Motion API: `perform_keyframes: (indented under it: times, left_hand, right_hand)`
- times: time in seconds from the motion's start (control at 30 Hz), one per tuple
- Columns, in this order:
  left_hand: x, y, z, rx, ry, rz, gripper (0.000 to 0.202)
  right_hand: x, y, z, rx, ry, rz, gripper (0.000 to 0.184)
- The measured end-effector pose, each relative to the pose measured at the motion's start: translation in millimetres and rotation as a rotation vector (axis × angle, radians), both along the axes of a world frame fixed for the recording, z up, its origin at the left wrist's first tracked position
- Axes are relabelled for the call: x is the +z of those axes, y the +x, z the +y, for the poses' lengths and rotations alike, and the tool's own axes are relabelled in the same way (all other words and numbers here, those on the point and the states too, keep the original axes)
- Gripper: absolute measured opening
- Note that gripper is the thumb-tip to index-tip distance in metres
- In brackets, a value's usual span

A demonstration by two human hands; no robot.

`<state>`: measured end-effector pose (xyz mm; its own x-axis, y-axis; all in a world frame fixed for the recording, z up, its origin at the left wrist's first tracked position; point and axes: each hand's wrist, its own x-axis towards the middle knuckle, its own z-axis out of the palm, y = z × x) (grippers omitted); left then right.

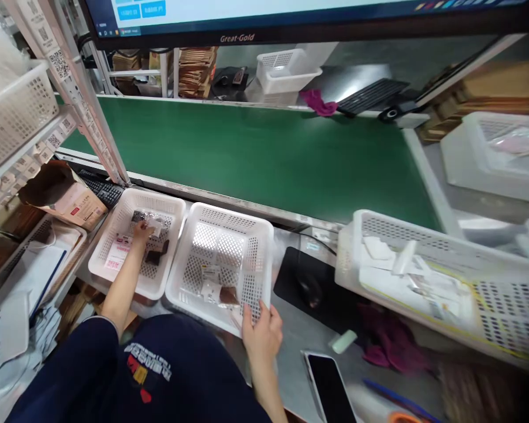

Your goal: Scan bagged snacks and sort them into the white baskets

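Two white perforated baskets sit side by side on the steel bench. My left hand point(140, 233) reaches into the left basket point(100, 251), fingers closed over a clear bag with a dark item point(152, 223); a pink-printed slip point(117, 255) and another dark piece point(155, 255) lie beside it. My right hand point(261, 332) grips the near right corner of the middle basket point(259, 235), fingers curled on its rim. Small clear bags with a brown item point(220, 292) lie inside that basket.
A green conveyor belt point(264, 153) runs behind the baskets. A larger white basket point(506, 311) of white parts stands at right. A black mouse on its mat point(311, 289), a phone point(330, 388), a magenta cloth point(390, 346), a keyboard point(103, 191) and a cardboard box point(66, 197) surround them.
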<state>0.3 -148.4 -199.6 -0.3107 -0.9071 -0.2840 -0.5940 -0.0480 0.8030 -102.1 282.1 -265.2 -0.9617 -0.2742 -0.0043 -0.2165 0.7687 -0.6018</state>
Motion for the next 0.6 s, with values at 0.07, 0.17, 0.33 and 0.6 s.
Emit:
perform_keyframes:
  times: [0.07,0.17,0.33,0.6]
  left_hand:
    - [5.9,4.1,17.1,-0.078,0.040,0.064,0.025]
    - [10.9,-4.8,34.1,-0.246,0.062,0.104,0.030]
    - [11.9,-31.6,-1.7,-0.237,-0.144,-0.117,0.032]
    - [1.8,-24.7,-46.9,-0.232,-0.238,-0.373,0.020]
  right_hand:
    - [0.8,-0.1,0.9,0.005,0.014,0.005,0.094]
    - [3.3,0.5,0.5,0.016,0.032,0.014,0.099]
    - [2.3,2.1,1.0,0.011,0.043,0.043,0.099]
    - [-0.8,3.0,0.3,0.012,0.052,0.062,0.091]
